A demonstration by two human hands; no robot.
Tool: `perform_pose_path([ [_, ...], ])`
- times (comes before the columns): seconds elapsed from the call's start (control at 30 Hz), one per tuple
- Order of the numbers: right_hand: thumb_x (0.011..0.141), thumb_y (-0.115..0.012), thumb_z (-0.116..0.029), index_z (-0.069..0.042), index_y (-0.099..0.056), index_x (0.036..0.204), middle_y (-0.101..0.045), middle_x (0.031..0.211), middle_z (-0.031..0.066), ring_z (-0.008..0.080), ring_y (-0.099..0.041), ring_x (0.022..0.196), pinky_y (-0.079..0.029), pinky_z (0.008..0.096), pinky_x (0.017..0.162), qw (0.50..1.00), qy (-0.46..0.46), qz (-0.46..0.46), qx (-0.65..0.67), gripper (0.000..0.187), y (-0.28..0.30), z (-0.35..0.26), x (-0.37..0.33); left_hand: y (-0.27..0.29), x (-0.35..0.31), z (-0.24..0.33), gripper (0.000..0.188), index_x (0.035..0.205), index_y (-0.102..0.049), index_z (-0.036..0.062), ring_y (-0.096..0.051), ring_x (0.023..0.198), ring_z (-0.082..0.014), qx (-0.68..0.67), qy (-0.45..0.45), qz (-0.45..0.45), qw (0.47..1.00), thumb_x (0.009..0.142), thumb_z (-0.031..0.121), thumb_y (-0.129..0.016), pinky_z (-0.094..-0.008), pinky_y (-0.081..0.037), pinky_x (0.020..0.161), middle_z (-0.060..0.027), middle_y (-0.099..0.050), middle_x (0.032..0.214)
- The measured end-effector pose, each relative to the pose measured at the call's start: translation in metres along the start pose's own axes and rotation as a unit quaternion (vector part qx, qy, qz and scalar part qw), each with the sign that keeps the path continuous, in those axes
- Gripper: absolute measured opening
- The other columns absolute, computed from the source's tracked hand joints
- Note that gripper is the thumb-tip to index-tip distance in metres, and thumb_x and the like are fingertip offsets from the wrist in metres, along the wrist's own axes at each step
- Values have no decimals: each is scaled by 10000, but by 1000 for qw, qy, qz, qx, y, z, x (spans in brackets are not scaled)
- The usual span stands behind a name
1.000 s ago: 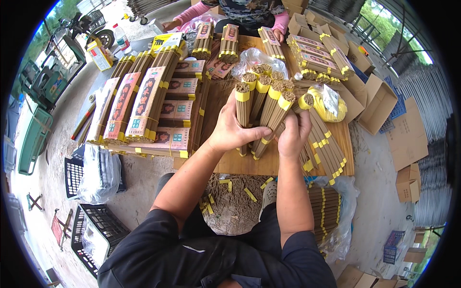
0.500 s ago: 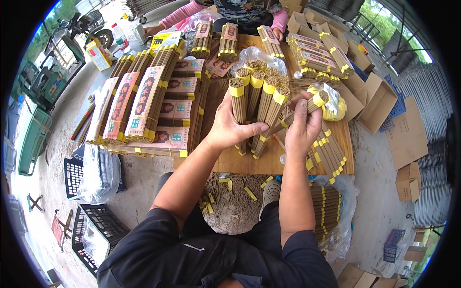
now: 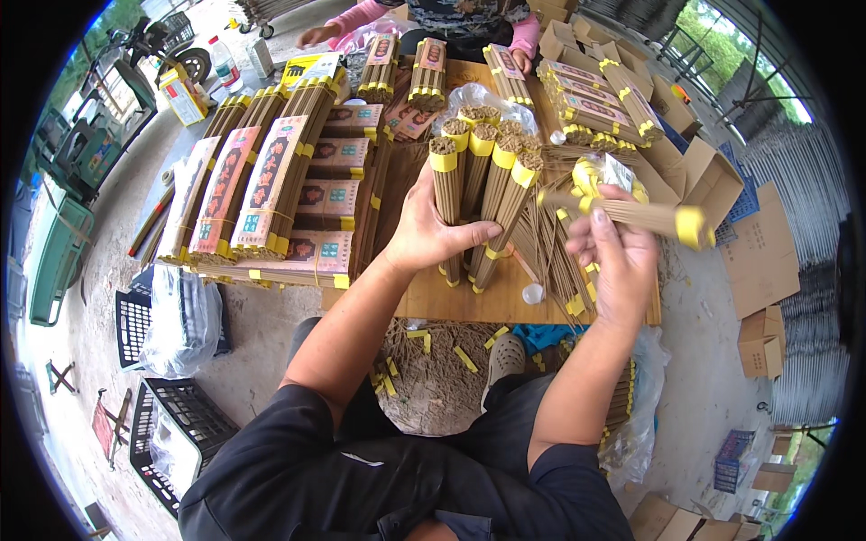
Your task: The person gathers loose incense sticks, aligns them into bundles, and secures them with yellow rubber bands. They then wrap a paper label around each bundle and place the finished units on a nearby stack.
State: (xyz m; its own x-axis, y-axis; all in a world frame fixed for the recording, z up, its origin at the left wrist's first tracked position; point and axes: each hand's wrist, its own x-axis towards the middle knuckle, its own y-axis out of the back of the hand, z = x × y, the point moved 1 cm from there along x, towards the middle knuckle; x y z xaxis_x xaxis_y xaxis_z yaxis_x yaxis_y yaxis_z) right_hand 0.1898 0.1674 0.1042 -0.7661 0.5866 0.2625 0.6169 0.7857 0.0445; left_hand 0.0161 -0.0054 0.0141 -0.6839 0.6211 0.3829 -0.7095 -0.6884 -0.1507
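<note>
Several upright bundles of brown incense sticks (image 3: 487, 194), banded with yellow paper at the ends, stand in a cluster on the wooden table. My left hand (image 3: 433, 225) is wrapped around the near left side of that cluster, thumb across the front. In my right hand (image 3: 618, 248) a single bundle of incense sticks (image 3: 645, 215) is gripped, tilted nearly level, its yellow-banded end pointing right and blurred. Beneath that hand, loose sticks and further bundles (image 3: 568, 270) lie on the table. A yellow roll in clear plastic (image 3: 603, 173) sits just behind it.
Labelled incense packs (image 3: 271, 185) are stacked at the left, more packs (image 3: 600, 99) at the far right. Across the wooden table (image 3: 397, 302) sits a person with pink sleeves (image 3: 361, 16). Cardboard boxes (image 3: 704, 180) stand at right; black crates (image 3: 180, 424) are on the floor at left.
My right hand has drawn the single bundle away to the right of the cluster and swung it nearly level. My left hand stays on the cluster. The other person's hand has shifted right.
</note>
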Motion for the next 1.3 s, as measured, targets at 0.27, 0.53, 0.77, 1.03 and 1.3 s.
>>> perform_pose_path([
  [0.27,865,-436,104,69,-572,1339,-626,1220,207,284,-658,1132,-608,437,951,945,75,-147,281,494,8,-2,2,-2,1,4,911,1460,-405,16,-609,1203,-185,-10,-7,2,1000,714,83,-923,-366,-485,1067,-106,-629,1303],
  [0.53,918,-477,-30,-25,-276,1550,-544,1003,138,118,-496,634,-444,237,574,958,267,23,105,663,-30,31,-1,0,1,1,907,1456,-417,17,-615,1189,-185,-9,-14,15,1000,708,99,-923,-368,-486,1064,-104,-632,1304],
  [0.77,1079,-462,-402,1,-540,1013,-505,1351,255,343,-531,1254,-504,447,1017,932,319,42,-168,415,-61,78,-38,-1,1,0,978,1492,-407,10,-568,1256,-206,-11,-33,12,999,726,302,-939,-385,-453,1084,-126,-585,1373],
  [1.03,1047,-572,-364,-74,-182,1619,-274,1593,308,458,-375,1441,-340,537,1160,920,359,67,-142,751,-102,130,-22,-4,0,-14,1191,1558,-311,-17,-505,1352,-269,-2,-93,-11,996,732,662,-835,-423,-404,1129,-174,-494,1467],
  [1.3,975,-462,-150,50,-81,1616,-356,1587,255,353,-391,1463,-319,437,1193,970,237,12,56,772,-113,90,-15,-18,2,-2,973,1498,-381,-25,-561,1279,-237,16,-96,51,994,741,286,-906,-390,-420,1113,-147,-585,1377],
])
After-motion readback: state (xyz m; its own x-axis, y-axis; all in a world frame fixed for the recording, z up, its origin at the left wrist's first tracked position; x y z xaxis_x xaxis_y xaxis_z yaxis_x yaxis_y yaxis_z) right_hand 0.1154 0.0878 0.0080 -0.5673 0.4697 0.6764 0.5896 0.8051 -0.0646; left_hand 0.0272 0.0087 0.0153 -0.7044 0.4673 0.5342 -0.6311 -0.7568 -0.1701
